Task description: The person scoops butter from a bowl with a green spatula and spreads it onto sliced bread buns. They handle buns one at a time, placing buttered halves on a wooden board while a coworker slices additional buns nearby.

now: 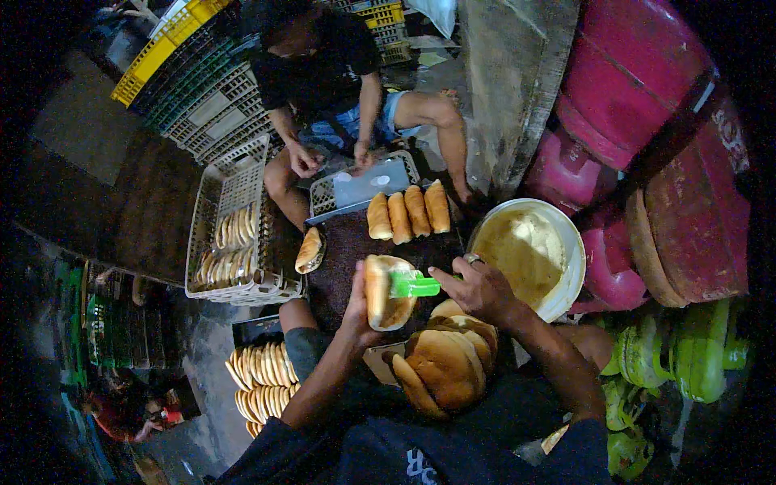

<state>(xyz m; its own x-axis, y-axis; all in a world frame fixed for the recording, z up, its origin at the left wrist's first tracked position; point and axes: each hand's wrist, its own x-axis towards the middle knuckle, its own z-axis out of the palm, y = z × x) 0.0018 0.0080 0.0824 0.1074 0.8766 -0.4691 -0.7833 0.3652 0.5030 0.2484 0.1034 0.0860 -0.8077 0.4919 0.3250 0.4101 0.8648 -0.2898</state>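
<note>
My left hand (359,312) holds a split bread roll (381,303) with its cut side turned to the right. In my right hand (482,288) is a green spreader (418,286), its flat end against the bread's cut face. Right of the roll stands a white bucket (573,285) with a pale yellowish spread (527,257) inside. Below my right hand lies a pile of large bread rolls (451,364). Four browned rolls (415,212) stand in a row on the dark table (345,254), and one filled roll (310,250) sits at its left edge.
A seated person faces me, both hands (306,160) near a crate with a grey tray (370,183). Stacked plastic crates (194,273) hold packed bread at left. Rows of sliced bread (264,379) stand at lower left. Pink (630,79) and green gas cylinders (697,351) are at right.
</note>
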